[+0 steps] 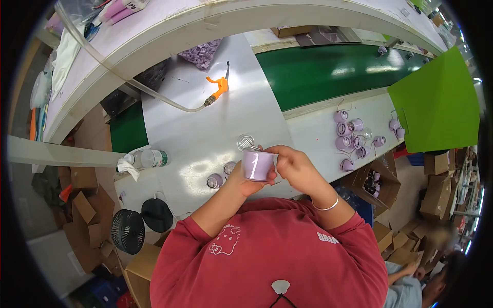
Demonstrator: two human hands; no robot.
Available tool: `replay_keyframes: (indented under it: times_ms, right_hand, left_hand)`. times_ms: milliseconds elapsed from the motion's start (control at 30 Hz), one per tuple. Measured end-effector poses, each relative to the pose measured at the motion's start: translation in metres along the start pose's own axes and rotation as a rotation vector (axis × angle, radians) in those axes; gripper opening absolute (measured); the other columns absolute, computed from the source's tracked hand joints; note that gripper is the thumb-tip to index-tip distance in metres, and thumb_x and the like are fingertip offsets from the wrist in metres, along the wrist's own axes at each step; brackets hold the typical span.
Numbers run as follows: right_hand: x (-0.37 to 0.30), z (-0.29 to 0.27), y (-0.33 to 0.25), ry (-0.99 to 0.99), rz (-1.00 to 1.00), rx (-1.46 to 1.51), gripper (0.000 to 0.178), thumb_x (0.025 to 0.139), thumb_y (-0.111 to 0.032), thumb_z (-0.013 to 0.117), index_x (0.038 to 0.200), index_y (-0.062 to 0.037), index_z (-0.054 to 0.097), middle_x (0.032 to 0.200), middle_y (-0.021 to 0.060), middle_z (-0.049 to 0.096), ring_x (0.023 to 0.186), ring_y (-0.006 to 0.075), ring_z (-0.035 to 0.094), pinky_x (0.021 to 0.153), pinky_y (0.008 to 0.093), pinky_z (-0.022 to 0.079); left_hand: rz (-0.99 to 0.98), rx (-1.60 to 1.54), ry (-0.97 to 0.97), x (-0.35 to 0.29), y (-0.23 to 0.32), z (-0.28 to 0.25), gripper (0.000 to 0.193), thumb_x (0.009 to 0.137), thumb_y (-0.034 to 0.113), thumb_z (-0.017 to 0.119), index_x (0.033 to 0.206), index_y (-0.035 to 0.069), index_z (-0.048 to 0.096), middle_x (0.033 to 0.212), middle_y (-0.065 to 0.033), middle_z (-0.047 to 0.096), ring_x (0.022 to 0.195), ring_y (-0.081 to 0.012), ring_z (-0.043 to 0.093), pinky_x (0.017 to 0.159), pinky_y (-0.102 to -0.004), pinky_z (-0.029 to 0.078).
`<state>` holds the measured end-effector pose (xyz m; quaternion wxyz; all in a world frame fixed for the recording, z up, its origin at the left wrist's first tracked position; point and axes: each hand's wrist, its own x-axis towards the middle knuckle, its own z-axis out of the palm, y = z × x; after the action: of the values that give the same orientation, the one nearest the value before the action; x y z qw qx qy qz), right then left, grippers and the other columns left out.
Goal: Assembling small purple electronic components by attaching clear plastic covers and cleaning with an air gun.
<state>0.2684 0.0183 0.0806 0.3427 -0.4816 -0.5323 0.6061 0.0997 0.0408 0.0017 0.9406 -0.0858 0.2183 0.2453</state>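
My left hand (pixel 247 186) is closed round a glossy lilac cup-shaped housing (pixel 258 165), held upright in front of my chest over the bench. At the cup's right side is my right hand (pixel 297 168), its index finger reaching to the rim and the other fingers curled. Whatever those fingers may pinch is hidden. Just beyond the cup shows a clear ribbed round piece (pixel 246 142); whether it touches the cup I cannot tell. Beside my left forearm, small lilac housings (pixel 214 180) rest on the bench.
An orange air blow gun (pixel 221 88) on a clear hose lies farther off on the grey bench (pixel 205 126). Several wired lilac housings (pixel 343 142) are grouped at right, near a green panel (pixel 436 102). At left are a plastic bottle (pixel 153 158) and black fan (pixel 127 231). A person (pixel 411 287) sits lower right.
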Motion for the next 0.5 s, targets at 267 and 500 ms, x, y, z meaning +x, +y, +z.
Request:
replay_keyframes:
  times_ms: [267,500]
  right_hand:
    - [0.077,-0.065,0.105,0.205,-0.091,-0.492,0.07,0.055,-0.021,0.084,0.113,0.0009,0.051,0.098,0.0156,0.057,0.088,0.0246,0.058,0.076,0.0342,0.049]
    - [0.198,-0.179,0.197,0.817,0.122,-0.868,0.073,0.065,-0.014,0.079,0.123,-0.0054,0.037,0.113,0.0218,0.045,0.098,0.0405,0.055,0.084,0.0441,0.049]
  left_hand:
    - [0.987,1.258,0.74,0.013,-0.007,-0.061,0.031,0.086,0.02,0.06,0.111,0.003,0.052,0.094,-0.0074,0.056,0.082,-0.017,0.055,0.068,-0.0301,0.046]
    - [0.723,2.076,1.105,-0.032,0.008,-0.077,0.058,0.066,0.02,0.074,0.115,0.004,0.048,0.107,-0.0166,0.048,0.103,-0.0342,0.047,0.084,-0.0445,0.04]
